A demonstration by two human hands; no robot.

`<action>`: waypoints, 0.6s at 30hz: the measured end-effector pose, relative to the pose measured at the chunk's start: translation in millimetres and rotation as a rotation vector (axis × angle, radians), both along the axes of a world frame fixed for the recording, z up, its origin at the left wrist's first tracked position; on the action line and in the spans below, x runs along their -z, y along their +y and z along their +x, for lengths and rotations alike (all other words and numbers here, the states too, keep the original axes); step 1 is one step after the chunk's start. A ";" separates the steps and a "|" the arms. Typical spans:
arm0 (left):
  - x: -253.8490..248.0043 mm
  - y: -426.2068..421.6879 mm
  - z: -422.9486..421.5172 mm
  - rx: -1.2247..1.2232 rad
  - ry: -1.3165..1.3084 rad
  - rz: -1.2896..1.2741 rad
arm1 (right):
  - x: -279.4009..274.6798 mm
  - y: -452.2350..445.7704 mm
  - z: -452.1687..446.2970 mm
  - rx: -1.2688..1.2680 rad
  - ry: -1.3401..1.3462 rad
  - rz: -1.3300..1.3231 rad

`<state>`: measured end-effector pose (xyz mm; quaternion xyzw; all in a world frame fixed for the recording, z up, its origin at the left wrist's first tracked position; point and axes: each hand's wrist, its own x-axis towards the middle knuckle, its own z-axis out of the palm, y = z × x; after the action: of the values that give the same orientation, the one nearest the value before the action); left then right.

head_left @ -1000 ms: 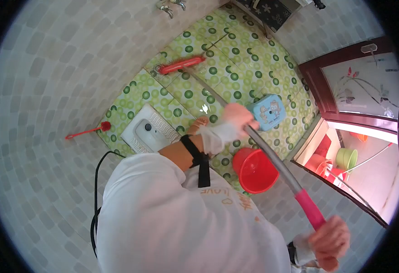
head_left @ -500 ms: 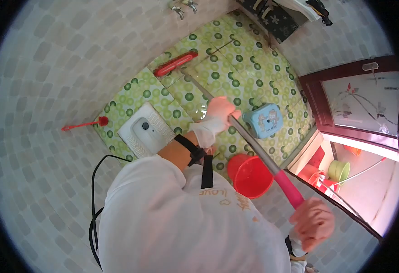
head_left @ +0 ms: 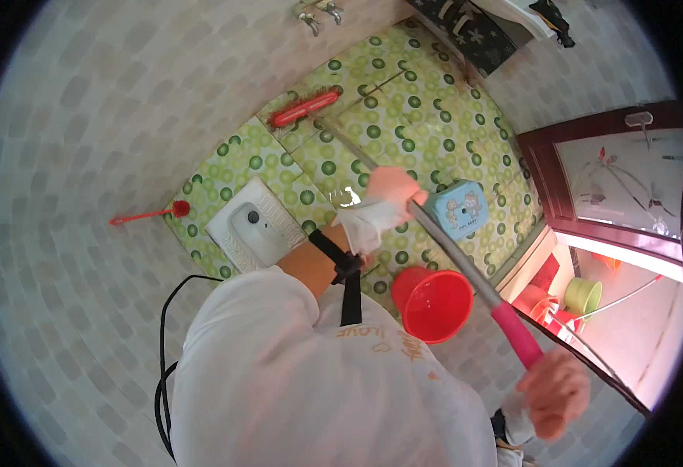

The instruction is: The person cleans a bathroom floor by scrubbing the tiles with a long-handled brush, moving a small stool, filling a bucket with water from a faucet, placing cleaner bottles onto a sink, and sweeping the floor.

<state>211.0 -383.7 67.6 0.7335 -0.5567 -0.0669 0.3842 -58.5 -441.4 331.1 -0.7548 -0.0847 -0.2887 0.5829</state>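
A long-handled floor brush with a red head [head_left: 305, 108] reaches diagonally across the view. Its head rests on the green-patterned floor close to the far wall, bristles toward the wall. My left hand [head_left: 394, 191] is closed around the grey metal pole [head_left: 458, 257] at about its middle. Lower right, my right hand [head_left: 555, 393] grips the end of the pink handle sleeve [head_left: 517, 336]. Below the pole stands a red bucket [head_left: 437, 306], and a light blue stool [head_left: 460, 208] is just right of my left hand.
A white squat toilet [head_left: 256, 222] is set in the floor at left. A red toilet brush [head_left: 150, 212] is by the left wall. Two taps [head_left: 319, 15] project from the far wall. At right is a dark red-framed door [head_left: 618, 175], with a green bucket [head_left: 582, 296] beyond the doorway.
Both hands and the pole's handle end have shifted right and slightly down. The brush head stays near the same spot by the wall. The view itself has shifted slightly.
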 end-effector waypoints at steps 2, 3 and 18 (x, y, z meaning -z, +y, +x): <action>7.2 -0.1 0.0 0.023 -0.052 0.090 | 5.0 10.6 2.7 0.291 0.027 0.008; 2.6 -2.0 -2.6 0.029 -0.037 0.170 | 2.3 6.2 2.3 0.260 -0.022 0.043; -6.7 -236.2 74.5 0.300 -0.018 -0.296 | 35.3 -73.8 14.7 1.105 0.533 -0.489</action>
<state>285.6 -619.9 74.3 0.5785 -0.6667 -0.0344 0.4687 -43.9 -515.2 295.8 -0.8434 0.3993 -0.3212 0.1616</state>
